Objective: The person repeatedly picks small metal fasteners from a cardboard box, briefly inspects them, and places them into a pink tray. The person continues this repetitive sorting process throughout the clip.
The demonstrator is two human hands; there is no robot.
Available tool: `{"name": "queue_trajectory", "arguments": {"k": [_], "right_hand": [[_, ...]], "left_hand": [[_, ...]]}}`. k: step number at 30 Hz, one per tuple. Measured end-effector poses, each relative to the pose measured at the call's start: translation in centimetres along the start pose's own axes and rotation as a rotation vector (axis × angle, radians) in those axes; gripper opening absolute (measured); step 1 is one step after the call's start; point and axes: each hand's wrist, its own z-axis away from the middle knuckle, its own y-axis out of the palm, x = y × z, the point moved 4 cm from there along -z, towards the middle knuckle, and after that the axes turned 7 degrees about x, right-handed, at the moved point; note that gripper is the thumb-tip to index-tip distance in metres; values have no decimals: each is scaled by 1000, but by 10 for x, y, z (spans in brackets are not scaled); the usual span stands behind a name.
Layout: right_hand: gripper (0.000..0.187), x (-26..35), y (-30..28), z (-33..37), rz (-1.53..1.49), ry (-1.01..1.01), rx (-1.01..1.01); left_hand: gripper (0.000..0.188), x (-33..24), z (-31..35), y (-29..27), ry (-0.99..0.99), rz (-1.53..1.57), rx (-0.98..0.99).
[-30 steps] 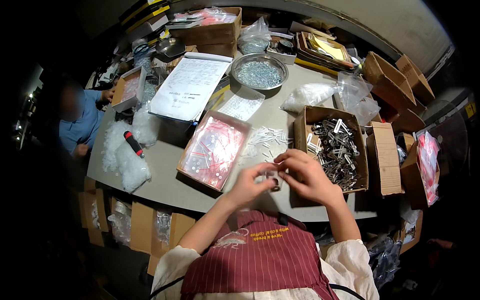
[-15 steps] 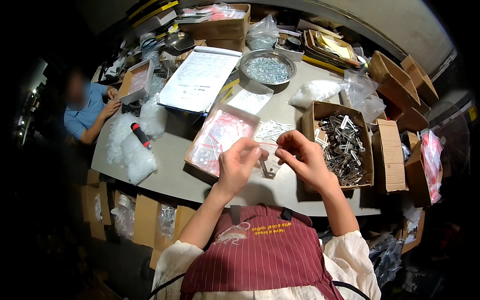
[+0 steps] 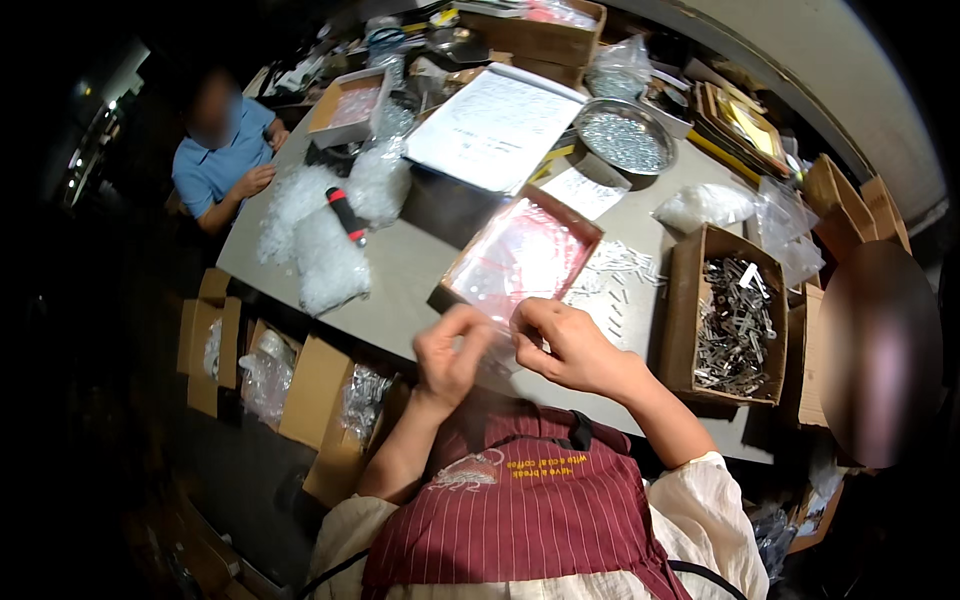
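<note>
Close to the table's near edge, a small clear zip bag [image 3: 500,362] hangs between my two hands, partly hidden and blurred. My left hand [image 3: 450,358] has thumb and fingers pinched at the bag's left side. At the other side, my right hand [image 3: 568,345] pinches the bag's top edge, fingers curled. What lies inside the bag cannot be made out now. Just beyond my hands stands an open carton [image 3: 590,243] of flat clear bags with red strips. Small white pieces [image 3: 618,265] and a few dark slim ones lie on the table to its right.
On the right, a carton [image 3: 682,310] holds many metal clips. A metal bowl [image 3: 668,160] of small shiny parts and a clipboard of paper [image 3: 500,125] stand farther back. Bags of white pieces [image 3: 333,265] and a red-black tool [image 3: 345,215] lie left, near a person in blue [image 3: 225,150].
My hands have drawn nearer to my body with the bag. The dark metal bracket seen under them earlier is no longer visible. The whole view has turned, shifting the table's things.
</note>
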Motion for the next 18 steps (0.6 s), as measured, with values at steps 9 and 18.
{"name": "queue_trajectory", "arguments": {"k": [9, 18], "right_hand": [[20, -99, 10, -63, 458, 168, -207], [16, -142, -1, -46, 69, 332, -316]], "left_hand": [[15, 74, 99, -170, -231, -297, -484], [24, 105, 132, -167, -326, -387, -427]]}}
